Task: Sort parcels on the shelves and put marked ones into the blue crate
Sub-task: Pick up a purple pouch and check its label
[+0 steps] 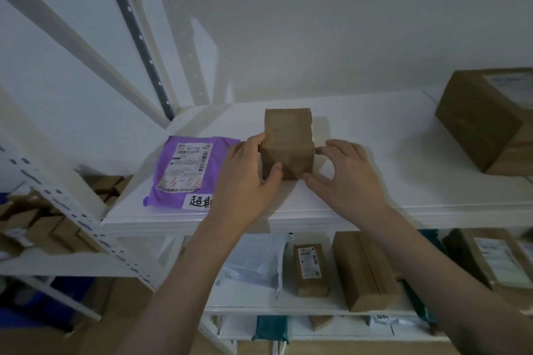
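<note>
- Plenty of bare room is showing on the white top shelf board (375, 135) between the small brown cardboard box (288, 144) and the big brown cardboard carton (484, 124) off to the right.
- The flat purple plastic mailer bag (184, 170) is lying just left of the small box, taking up that side.
- The left hand (245, 179) and right hand (346, 176) are crowding both flanks of the small box.
- Behind the small box, open shelf is running back to the wall.
- The grey perforated metal upright (138, 37) is standing in the back-left corner.

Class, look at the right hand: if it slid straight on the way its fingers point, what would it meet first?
Probably the small brown box: the right hand points left at its side.
</note>
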